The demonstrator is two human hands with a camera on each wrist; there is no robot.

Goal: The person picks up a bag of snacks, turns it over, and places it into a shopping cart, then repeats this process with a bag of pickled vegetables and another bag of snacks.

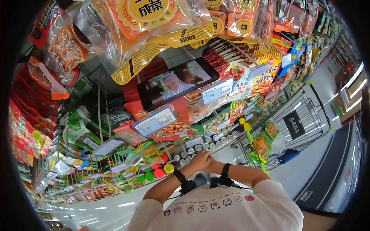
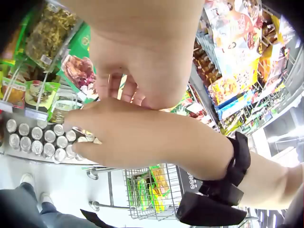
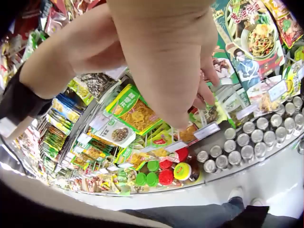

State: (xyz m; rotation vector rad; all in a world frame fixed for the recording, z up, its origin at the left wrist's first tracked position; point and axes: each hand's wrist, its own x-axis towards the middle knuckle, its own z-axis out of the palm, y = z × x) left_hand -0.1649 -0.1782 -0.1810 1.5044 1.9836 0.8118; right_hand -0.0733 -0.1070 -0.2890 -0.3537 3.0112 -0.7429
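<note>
In the head view my left hand [image 1: 198,160] and right hand [image 1: 211,165] come together in front of my body, overlapping each other. The left wrist view shows the left hand [image 2: 142,61] large at the top, fingers loosely bent, with the right hand crossing just below. Seen from the right wrist, the right hand [image 3: 161,61] hangs with relaxed fingers before the shelves. Neither hand shows anything in its grasp. Beyond them a phone [image 1: 179,82] leans sideways on the shelf, a person on its screen. Price tags [image 1: 154,121] line the shelf edge below it.
A shopping cart [image 1: 308,96] with packaged food [image 1: 262,144] stands to the right. Silver-topped cans [image 3: 247,152] and jars with red and green lids [image 3: 166,177] fill the lowest shelf. Large hanging food packs [image 1: 142,23] jut out overhead. A dark cabinet [image 1: 327,173] stands far right.
</note>
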